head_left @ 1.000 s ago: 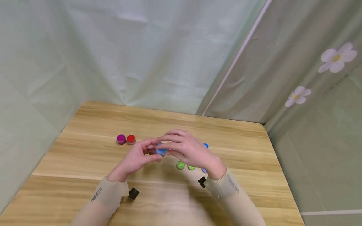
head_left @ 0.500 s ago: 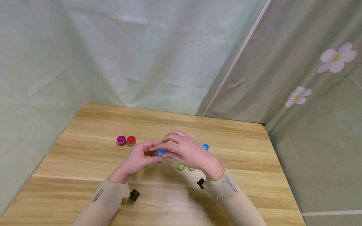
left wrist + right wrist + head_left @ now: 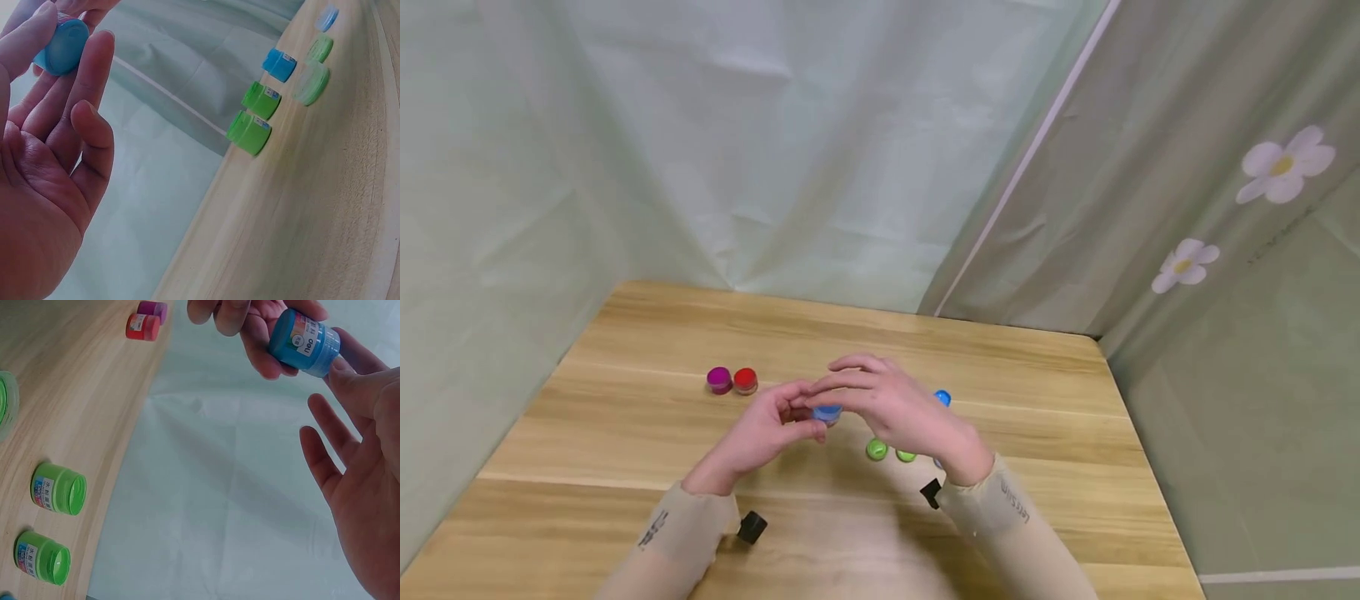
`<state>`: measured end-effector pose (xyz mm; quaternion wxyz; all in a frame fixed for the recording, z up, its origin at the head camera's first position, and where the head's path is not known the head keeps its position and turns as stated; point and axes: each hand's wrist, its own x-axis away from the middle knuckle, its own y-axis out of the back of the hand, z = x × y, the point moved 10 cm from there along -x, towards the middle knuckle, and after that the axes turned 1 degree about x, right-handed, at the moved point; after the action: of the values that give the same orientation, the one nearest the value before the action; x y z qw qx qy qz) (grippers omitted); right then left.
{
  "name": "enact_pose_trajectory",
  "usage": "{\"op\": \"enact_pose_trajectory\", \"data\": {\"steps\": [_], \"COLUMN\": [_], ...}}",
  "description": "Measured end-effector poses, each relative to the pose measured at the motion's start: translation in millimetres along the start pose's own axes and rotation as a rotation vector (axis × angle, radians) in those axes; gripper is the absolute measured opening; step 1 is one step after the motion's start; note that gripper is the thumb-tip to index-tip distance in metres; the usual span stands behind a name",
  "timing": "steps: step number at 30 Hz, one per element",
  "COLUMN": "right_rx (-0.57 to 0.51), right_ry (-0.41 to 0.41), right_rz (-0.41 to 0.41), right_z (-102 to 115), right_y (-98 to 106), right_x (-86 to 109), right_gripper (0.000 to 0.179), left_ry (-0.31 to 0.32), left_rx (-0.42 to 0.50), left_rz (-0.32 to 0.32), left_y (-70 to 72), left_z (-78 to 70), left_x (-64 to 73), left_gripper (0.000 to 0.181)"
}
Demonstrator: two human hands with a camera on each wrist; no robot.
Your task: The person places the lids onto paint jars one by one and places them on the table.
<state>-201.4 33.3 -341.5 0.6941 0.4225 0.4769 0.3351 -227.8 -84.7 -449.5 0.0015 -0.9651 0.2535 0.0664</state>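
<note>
A small blue paint jar (image 3: 300,339) with a white label is held between both hands above the table. My left hand (image 3: 760,432) grips the base of the jar between thumb and fingers, seen also in the left wrist view. At the jar's other end, the thumb and forefinger of my right hand (image 3: 887,408) pinch its translucent lid (image 3: 325,358). The right hand's other fingers reach away from the jar. In the right wrist view, two green paint jars (image 3: 59,489) stand without lids on the table.
Purple (image 3: 718,380) and red (image 3: 745,381) jars stand side by side at left on the wooden table (image 3: 625,442). Another blue jar (image 3: 279,65) stands beside the green ones. Two green lids (image 3: 312,83) and a blue lid (image 3: 327,19) lie nearby. Curtains hang behind the table.
The right hand's fingers have shifted round the lid, closing in and then spreading again. The left hand keeps its hold on the jar. The head view has tilted slightly up.
</note>
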Motion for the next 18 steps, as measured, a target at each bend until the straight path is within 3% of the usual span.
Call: {"op": "enact_pose_trajectory", "data": {"steps": [6,10,14,18], "right_rx": [0.022,0.009,-0.034,-0.057], "right_ry": [-0.014,-0.026,-0.08,-0.064], "right_rz": [-0.043,-0.08,-0.057,-0.038], "right_z": [-0.7,-3.6,-11.0,-12.1], "right_y": [-0.5,0.1,-2.2,-1.6], "right_x": [-0.8,-0.4,3.0,5.1], "right_gripper": [0.033,0.038,0.037,0.035], "left_ry": [0.004,0.0,0.007,0.021], "left_rx": [0.019,-0.004,-0.029,-0.038], "left_rz": [-0.018,-0.025,-0.025,-0.03], "left_y": [0.2,1.2,1.2,1.5], "left_z": [-2.5,-3.8,-2.9,-0.6], "left_x": [3.9,5.3,3.8,0.3], "left_gripper": [0.039,0.04,0.043,0.042]}}
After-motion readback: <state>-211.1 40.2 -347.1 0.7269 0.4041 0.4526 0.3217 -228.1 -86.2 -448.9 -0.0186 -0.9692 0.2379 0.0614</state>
